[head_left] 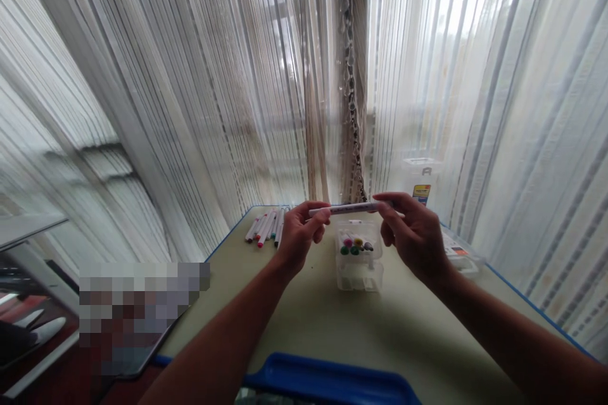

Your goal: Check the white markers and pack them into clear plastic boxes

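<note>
Both hands hold one white marker [354,208] level above the table, one at each end. My left hand [304,228] pinches its left end between thumb and fingers. At the other end, the fingers and thumb of my right hand [415,231] are closed on it. Below and between the hands stands a clear plastic case [360,278], with several markers [355,245] in it showing green, pink, yellow and grey ends. To the left of my left hand lies a loose pile of white markers [266,228] with coloured ends, partly hidden by that hand.
The pale table [304,323] has a blue edge, with a blue tray [332,370] at its front. A clear container [420,171] with a label stands at the back right, near another clear plastic piece [463,259]. Sheer curtains [266,76] hang behind.
</note>
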A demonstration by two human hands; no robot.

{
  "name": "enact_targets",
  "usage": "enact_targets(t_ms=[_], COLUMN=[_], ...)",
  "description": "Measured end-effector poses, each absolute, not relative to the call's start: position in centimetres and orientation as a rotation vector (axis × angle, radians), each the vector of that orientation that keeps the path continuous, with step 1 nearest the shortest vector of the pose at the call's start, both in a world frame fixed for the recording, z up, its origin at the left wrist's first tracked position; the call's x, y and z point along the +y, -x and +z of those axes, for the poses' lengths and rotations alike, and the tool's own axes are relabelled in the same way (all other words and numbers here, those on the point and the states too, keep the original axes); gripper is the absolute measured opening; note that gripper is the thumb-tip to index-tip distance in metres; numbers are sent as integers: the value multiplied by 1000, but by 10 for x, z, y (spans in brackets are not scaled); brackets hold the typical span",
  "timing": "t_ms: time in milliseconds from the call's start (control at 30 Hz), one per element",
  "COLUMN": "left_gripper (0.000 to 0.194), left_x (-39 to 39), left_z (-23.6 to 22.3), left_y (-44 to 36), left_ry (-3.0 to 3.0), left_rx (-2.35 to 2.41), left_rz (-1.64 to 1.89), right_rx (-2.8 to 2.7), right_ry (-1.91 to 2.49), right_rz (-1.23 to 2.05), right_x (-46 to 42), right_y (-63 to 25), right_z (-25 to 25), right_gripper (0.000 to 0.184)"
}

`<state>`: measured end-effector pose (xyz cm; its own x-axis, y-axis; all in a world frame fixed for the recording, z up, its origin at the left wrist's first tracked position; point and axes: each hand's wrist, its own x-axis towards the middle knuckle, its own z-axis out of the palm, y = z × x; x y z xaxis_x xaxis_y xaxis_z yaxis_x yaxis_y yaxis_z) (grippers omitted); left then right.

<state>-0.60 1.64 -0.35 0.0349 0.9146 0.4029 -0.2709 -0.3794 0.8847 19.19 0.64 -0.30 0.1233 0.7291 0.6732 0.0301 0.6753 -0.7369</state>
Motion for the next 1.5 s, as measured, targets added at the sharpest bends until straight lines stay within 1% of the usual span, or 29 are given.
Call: enact_targets(t_ms=[333, 700, 900, 1167, 1500], left_gripper=[28, 29, 23, 27, 23], left_x=[17, 16, 16, 17, 18], left_z=[-7, -5, -4, -5, -5], left_y=[4, 2, 3, 4, 6], left_ry=[-1324, -1313, -1337, -1371, -1293], left_rx=[723, 671, 685, 699, 707], left_rz=[1518, 1507, 1532, 1523, 1509], right_rx=[-1376, -1381, -1362, -1361, -1372], right_ry=[775, 778, 772, 730, 749], right_rz=[497, 452, 441, 476, 498], right_x=[7, 6, 6, 8, 5], right_y=[-197, -199, -197, -195, -194], right_z=[-8, -7, -6, -6, -4], right_gripper=[28, 25, 23, 18, 24])
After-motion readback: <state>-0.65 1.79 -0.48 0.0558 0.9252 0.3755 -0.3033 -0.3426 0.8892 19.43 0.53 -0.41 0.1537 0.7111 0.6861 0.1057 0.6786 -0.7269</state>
